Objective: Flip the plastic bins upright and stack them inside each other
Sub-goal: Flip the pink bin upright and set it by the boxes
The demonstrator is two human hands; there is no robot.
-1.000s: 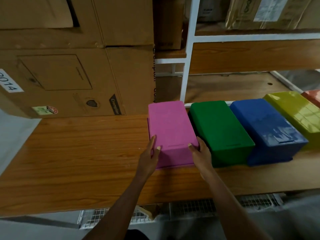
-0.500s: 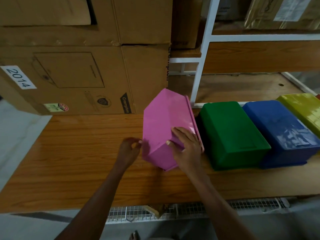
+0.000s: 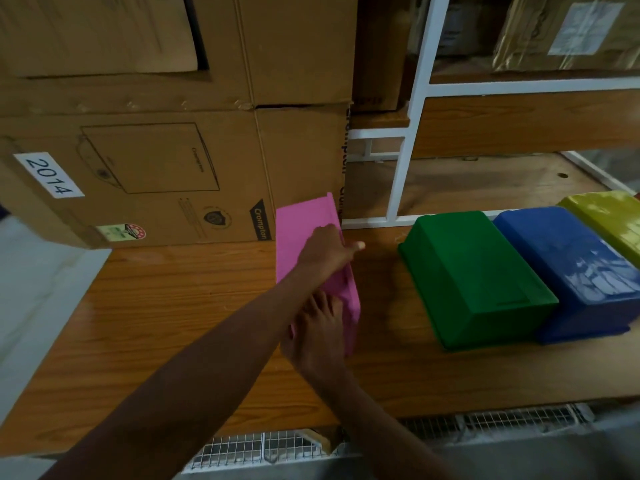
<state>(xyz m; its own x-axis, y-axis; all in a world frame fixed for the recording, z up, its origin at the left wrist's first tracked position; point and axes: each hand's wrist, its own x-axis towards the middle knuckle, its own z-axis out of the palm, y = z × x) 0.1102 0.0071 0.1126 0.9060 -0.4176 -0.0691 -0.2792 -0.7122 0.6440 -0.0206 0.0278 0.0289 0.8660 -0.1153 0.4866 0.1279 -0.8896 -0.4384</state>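
Observation:
The pink bin (image 3: 299, 233) stands tipped on its side on the wooden shelf (image 3: 173, 323), its base facing left. My left hand (image 3: 327, 252) reaches over the bin and grips its upper rim on the right side. My right hand (image 3: 317, 337) holds the bin's near end from below, crossed under my left forearm. To the right, the green bin (image 3: 474, 278), the blue bin (image 3: 568, 268) and the yellow-green bin (image 3: 606, 216) lie upside down in a row, side by side.
Large cardboard boxes (image 3: 156, 161) stand stacked at the back left, close behind the pink bin. A white metal rack post (image 3: 407, 133) rises behind the gap between pink and green bins. A wire mesh panel (image 3: 311, 445) lies below the shelf's front edge.
The pink bin went from upside down flat on the shelf to standing on its side, moved left away from the green bin. My left hand crossed over to its right rim.

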